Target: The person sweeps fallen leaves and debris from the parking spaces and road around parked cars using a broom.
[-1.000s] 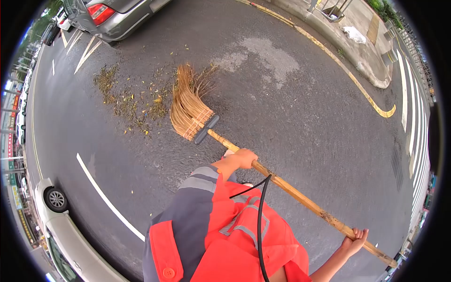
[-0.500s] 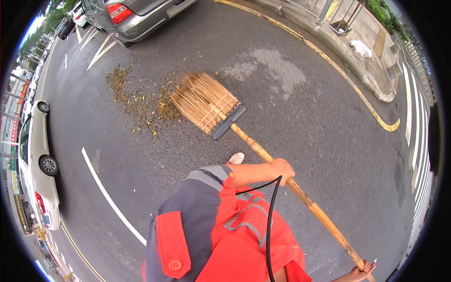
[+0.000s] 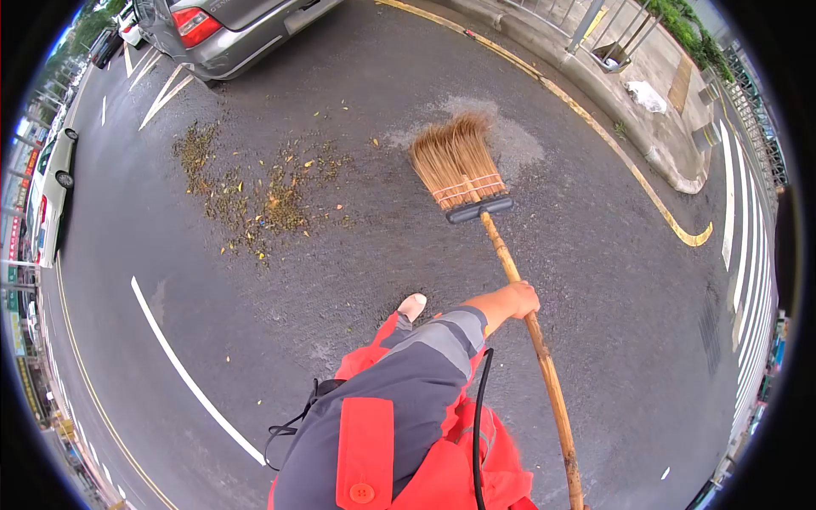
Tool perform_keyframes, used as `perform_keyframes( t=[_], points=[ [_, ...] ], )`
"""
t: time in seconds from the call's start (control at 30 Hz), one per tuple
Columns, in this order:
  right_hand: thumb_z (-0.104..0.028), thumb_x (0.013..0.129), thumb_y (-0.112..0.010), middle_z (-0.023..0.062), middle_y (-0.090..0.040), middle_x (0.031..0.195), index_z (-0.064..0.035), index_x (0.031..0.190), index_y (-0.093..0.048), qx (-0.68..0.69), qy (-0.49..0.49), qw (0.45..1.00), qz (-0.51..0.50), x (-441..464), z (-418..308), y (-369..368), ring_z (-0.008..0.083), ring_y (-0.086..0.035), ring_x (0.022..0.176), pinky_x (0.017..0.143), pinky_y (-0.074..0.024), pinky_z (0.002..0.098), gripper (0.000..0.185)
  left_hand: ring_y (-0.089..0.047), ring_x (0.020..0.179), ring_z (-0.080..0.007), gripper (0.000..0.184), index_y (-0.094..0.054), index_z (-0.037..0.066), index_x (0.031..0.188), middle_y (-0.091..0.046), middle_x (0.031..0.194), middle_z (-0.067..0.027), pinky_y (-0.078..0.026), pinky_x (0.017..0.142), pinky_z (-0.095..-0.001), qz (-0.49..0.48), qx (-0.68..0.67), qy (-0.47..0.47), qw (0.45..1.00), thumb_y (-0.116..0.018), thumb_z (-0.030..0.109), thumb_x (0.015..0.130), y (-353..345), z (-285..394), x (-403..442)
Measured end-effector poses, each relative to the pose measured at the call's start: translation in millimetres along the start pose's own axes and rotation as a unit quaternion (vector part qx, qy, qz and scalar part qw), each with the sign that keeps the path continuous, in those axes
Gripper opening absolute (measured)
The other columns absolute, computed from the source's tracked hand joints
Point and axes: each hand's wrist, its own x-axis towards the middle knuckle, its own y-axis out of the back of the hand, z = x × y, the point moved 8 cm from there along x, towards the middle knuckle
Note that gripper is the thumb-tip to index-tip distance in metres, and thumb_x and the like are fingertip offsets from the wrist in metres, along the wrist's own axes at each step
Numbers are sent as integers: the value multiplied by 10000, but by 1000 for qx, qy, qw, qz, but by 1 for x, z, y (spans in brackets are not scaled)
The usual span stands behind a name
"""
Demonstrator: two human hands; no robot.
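My left hand [image 3: 515, 299] is closed around the upper-middle part of the wooden handle of a broom [image 3: 463, 170]. The straw bristles fan out away from me over the pale patch of asphalt, bound to a dark crosspiece. Down the frame the handle runs to the bottom edge, where only a sliver of skin shows and my right hand is cut off. To the left of the bristles lies a scattered pile of leaves [image 3: 276, 200], apart from the broom.
A grey car [image 3: 246, 38] stands at the top left, and a white car [image 3: 53, 191] is at the far left. The curb [image 3: 646, 153] with a yellow line, a railing, a dustpan [image 3: 610, 58] and a white bag [image 3: 646, 96] lies at the upper right.
The broom head has swung right, away from the leaves, and its handle is now steeper. My left arm reaches further right. My right hand has dropped almost wholly out of the frame.
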Motion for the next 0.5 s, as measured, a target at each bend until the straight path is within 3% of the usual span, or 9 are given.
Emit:
perform_keyframes(
  t=[0.1, 0.13, 0.37, 0.43, 0.5],
  points=[
    [-152, 779, -534, -16, -295, 543, -162, 555, -329, 12, -74, 997, 0, -44, 29, -66, 145, -410, 590, 645, -362, 316, 303, -603, 969, -256, 121, -679, 179, 840, -660, 902, -56, -458, 853, -378, -42, -55, 91, 993, -601, 160, 749, -39, -63, -50],
    [-129, 784, -525, -23, -312, 522, -177, 526, -285, 19, -96, 995, -17, -57, 39, -90, 150, -397, 542, 602, -372, 319, 356, -595, 977, -258, 121, -676, 176, 841, -657, 907, -57, -451, 861, -383, -39, -52, 110, 992, -600, 156, 749, -52, -81, -70],
    [-156, 754, -582, -14, -356, 473, -170, 533, -358, -11, -167, 982, -86, -92, 88, -211, 168, -416, 469, 539, -398, 331, 315, -582, 960, -278, 119, -667, 164, 837, -651, 900, -72, -424, 876, -400, 19, -91, 211, 973, -589, 139, 751, -53, -173, -181],
    [-116, 922, -520, -28, -265, 543, -64, 764, -437, 64, -184, 967, -166, -107, 107, -251, 99, -301, 496, 526, -364, 247, 186, -576, 970, -285, 119, -663, 161, 837, -649, 907, -80, -420, 882, -404, 46, -108, 266, 957, -598, 132, 743, -40, -201, -216],
    [-103, 912, -517, -29, -268, 551, -85, 714, -393, 44, -195, 962, -183, -150, 111, -292, 106, -310, 505, 543, -388, 261, 234, -571, 983, -284, 126, -657, 155, 850, -646, 928, -85, -418, 890, -404, 44, -109, 291, 949, -613, 135, 734, -31, -223, -251]
  ],
)
